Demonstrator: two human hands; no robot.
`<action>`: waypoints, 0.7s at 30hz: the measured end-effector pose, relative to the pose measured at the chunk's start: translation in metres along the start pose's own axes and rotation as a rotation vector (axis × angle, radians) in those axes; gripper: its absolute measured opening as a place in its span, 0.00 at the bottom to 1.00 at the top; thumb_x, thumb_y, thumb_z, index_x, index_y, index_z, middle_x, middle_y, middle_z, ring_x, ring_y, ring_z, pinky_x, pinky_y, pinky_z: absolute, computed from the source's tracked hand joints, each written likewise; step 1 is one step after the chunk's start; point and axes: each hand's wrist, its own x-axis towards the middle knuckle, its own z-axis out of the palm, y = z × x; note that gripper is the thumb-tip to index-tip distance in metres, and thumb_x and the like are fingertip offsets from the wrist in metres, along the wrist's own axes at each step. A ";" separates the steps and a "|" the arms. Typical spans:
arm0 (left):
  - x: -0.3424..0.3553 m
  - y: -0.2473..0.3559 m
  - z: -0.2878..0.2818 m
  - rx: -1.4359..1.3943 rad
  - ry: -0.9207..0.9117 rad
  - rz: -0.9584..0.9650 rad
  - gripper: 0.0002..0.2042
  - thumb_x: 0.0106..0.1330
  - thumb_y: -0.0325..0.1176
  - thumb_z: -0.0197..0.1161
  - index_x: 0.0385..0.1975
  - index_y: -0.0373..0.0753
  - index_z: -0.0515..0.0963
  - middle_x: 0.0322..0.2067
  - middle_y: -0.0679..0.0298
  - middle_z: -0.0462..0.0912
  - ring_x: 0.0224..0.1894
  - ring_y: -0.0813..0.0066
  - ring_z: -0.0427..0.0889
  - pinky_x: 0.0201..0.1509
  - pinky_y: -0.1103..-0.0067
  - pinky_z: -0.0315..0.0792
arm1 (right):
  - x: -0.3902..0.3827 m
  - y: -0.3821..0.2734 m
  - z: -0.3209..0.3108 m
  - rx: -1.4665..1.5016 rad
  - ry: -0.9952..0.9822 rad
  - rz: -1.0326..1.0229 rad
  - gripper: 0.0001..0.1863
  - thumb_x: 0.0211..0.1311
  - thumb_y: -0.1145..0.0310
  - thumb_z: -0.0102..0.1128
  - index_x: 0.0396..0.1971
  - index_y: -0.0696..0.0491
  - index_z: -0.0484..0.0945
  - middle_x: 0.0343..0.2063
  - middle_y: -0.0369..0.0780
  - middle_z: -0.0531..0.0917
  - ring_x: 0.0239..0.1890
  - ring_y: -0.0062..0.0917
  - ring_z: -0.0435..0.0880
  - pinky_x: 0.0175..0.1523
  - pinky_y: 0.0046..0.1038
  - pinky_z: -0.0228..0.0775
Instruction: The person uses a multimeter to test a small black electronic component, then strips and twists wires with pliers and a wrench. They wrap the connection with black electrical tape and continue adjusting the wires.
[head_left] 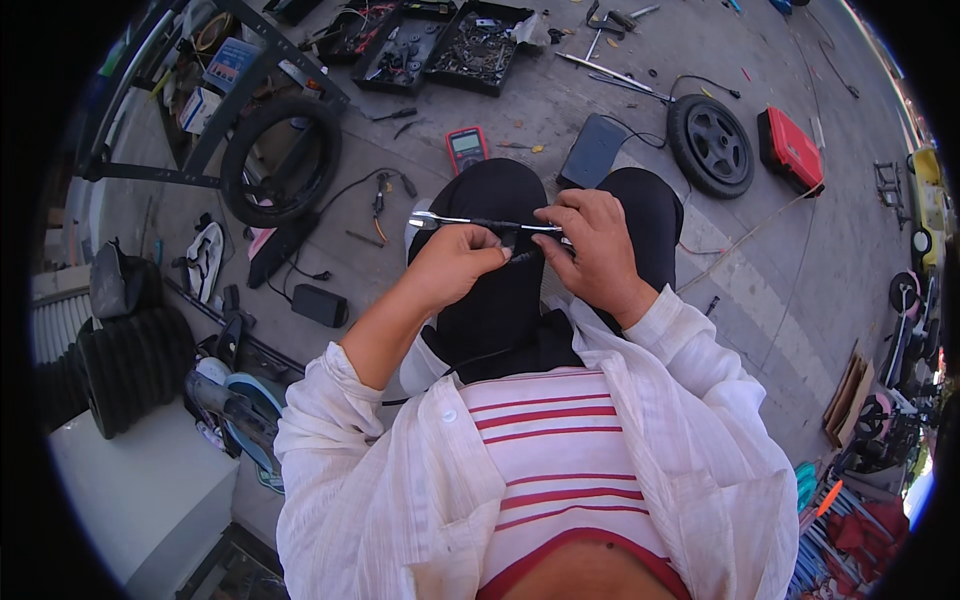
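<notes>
A slim silver metal rod [455, 220] lies crosswise above my black-trousered knees. Its left end widens into a shiny flattened head, and a dark wrapping covers its middle. My right hand [598, 245] grips the rod's right end between thumb and fingers. Just below the rod, my left hand [455, 268] is closed, thumb and forefinger pinching a small dark strip [510, 240]. The strip reaches up to the rod's wrapped part; its exact kind is too small to make out. Whether my left fingers also touch the rod is hidden.
Ahead on the concrete lie a red multimeter [467, 148], a dark grey box [592, 150], a small wheel [710, 145] and a red case [790, 150]. Black trays [480, 50] of small parts stand farther off. To the left are a tyre [280, 160], cables and a black adapter [320, 306].
</notes>
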 end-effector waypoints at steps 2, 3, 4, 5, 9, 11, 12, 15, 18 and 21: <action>0.003 -0.002 0.001 0.007 0.007 0.013 0.07 0.61 0.32 0.62 0.27 0.35 0.77 0.19 0.74 0.71 0.20 0.89 0.64 0.24 0.87 0.55 | -0.006 -0.010 0.001 0.038 0.006 -0.053 0.14 0.49 0.70 0.67 0.36 0.54 0.77 0.37 0.42 0.78 0.40 0.38 0.77 0.47 0.35 0.67; 0.003 -0.001 0.002 0.010 0.006 0.014 0.07 0.61 0.32 0.62 0.27 0.35 0.77 0.19 0.74 0.71 0.20 0.89 0.64 0.24 0.87 0.55 | -0.010 -0.014 0.006 0.072 -0.024 -0.056 0.14 0.48 0.69 0.67 0.36 0.54 0.77 0.38 0.43 0.78 0.41 0.38 0.77 0.47 0.35 0.67; 0.004 0.001 0.002 0.014 0.005 0.016 0.07 0.61 0.32 0.62 0.27 0.35 0.77 0.19 0.74 0.70 0.20 0.89 0.63 0.24 0.87 0.55 | -0.013 -0.017 0.009 0.106 -0.054 -0.058 0.15 0.48 0.69 0.68 0.37 0.54 0.76 0.38 0.43 0.78 0.41 0.38 0.77 0.47 0.36 0.68; 0.004 0.002 0.002 0.017 0.004 0.017 0.07 0.61 0.32 0.62 0.28 0.35 0.77 0.19 0.74 0.70 0.20 0.89 0.63 0.24 0.87 0.55 | -0.014 -0.020 0.010 0.092 -0.080 0.007 0.15 0.50 0.70 0.67 0.38 0.55 0.75 0.38 0.43 0.79 0.42 0.38 0.78 0.48 0.37 0.68; 0.003 0.002 0.005 0.048 0.053 0.024 0.07 0.62 0.32 0.62 0.29 0.34 0.78 0.20 0.72 0.73 0.21 0.86 0.67 0.26 0.85 0.61 | -0.018 -0.016 0.011 0.170 -0.153 0.148 0.12 0.53 0.71 0.64 0.36 0.56 0.73 0.35 0.44 0.79 0.40 0.39 0.78 0.47 0.37 0.68; 0.002 -0.005 0.007 0.175 0.129 0.117 0.08 0.62 0.32 0.62 0.30 0.33 0.78 0.21 0.68 0.77 0.22 0.82 0.73 0.28 0.84 0.66 | -0.019 -0.015 0.014 0.244 -0.146 0.195 0.11 0.54 0.72 0.63 0.35 0.56 0.73 0.34 0.44 0.79 0.39 0.40 0.78 0.46 0.37 0.68; 0.000 -0.001 0.011 0.303 0.202 0.174 0.08 0.61 0.33 0.62 0.30 0.32 0.78 0.22 0.65 0.79 0.23 0.77 0.75 0.28 0.81 0.67 | -0.020 -0.014 0.015 0.269 -0.137 0.215 0.11 0.54 0.72 0.63 0.35 0.56 0.73 0.33 0.44 0.78 0.39 0.40 0.78 0.45 0.37 0.68; -0.010 0.008 0.028 0.570 0.412 0.362 0.08 0.58 0.32 0.64 0.29 0.33 0.79 0.25 0.54 0.81 0.24 0.56 0.80 0.30 0.71 0.72 | -0.020 -0.012 0.015 0.350 -0.123 0.271 0.10 0.55 0.73 0.63 0.34 0.56 0.72 0.32 0.45 0.78 0.38 0.42 0.78 0.43 0.37 0.69; -0.018 0.019 0.032 0.603 0.509 0.423 0.07 0.57 0.30 0.66 0.30 0.34 0.80 0.27 0.56 0.81 0.27 0.59 0.81 0.32 0.71 0.73 | -0.016 -0.011 0.011 0.451 -0.124 0.346 0.09 0.56 0.74 0.62 0.34 0.57 0.72 0.30 0.46 0.79 0.37 0.43 0.79 0.41 0.36 0.70; -0.014 0.011 0.025 0.940 0.522 0.955 0.07 0.54 0.27 0.66 0.32 0.35 0.80 0.30 0.58 0.79 0.31 0.61 0.81 0.34 0.71 0.74 | -0.012 -0.013 0.008 0.570 -0.124 0.453 0.09 0.56 0.74 0.61 0.34 0.59 0.72 0.29 0.47 0.79 0.35 0.43 0.79 0.40 0.36 0.71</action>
